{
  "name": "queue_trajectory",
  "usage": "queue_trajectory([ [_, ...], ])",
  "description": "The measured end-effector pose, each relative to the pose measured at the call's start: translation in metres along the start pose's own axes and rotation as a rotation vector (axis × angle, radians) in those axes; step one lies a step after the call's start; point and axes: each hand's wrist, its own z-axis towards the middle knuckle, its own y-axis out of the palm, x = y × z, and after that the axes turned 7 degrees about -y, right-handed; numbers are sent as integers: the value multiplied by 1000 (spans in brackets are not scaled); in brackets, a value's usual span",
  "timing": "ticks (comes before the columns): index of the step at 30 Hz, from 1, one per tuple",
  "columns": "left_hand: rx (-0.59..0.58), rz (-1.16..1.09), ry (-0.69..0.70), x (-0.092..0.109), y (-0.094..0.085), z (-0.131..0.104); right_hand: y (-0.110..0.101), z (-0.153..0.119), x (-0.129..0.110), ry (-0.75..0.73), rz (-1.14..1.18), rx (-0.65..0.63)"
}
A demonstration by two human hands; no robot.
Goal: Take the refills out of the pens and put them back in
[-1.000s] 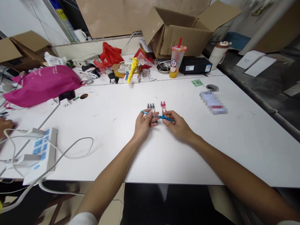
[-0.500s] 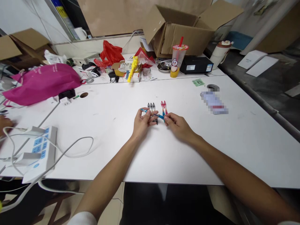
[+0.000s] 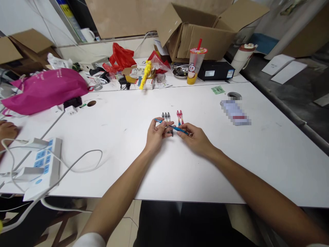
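Note:
A slim blue pen (image 3: 179,129) is held slantwise above the white table, its far end to the left and slightly higher. My left hand (image 3: 155,134) is closed around its left part, fingers partly covering the barrel. Thumb and fingertips of my right hand (image 3: 195,138) pinch the right part. Just behind my left fingers lie several dark-tipped clear pens (image 3: 166,116) side by side, their lower parts hidden. Two pens with red ends (image 3: 179,115) lie beyond the gap between my hands, partly covered by my right fingers.
A power strip (image 3: 47,161) with looping white cables is at left, near another person's hand (image 3: 7,131). A magenta bag (image 3: 48,89), a drink cup (image 3: 194,67), a black box (image 3: 216,71) and an open carton (image 3: 200,37) line the back. A tape roll (image 3: 234,95) is at right.
My right hand has shifted its grip slightly, and more of the pen's blue right part now shows, pointing right and down. The other person's hand at the left has come further into view.

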Motion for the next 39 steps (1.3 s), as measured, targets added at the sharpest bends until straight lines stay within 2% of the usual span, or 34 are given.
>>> queue_trajectory([
  [7,-27,8,42,2,2,-3,-1,0,-5,73,132,-95],
  [13,93,20,140,2,5,-5,0,-3,-10,17,210,-10],
  [18,108,69,116,7,0,-4,-6,0,-1,-16,137,74],
  [21,99,75,112,9,-3,-3,-8,-1,1,-97,51,23],
  [24,69,102,83,10,-5,-2,-8,-5,-2,-242,-69,-172],
  [26,48,102,56,10,-5,-2,-6,-7,-6,-363,-145,-253],
  [30,43,86,-1,11,-3,-4,-2,-8,-11,-520,-250,-255],
  [35,51,77,-39,10,0,-4,0,-8,-10,-533,-296,-272],
  [39,161,80,11,7,-3,0,-4,-4,-6,-541,-318,-164],
])
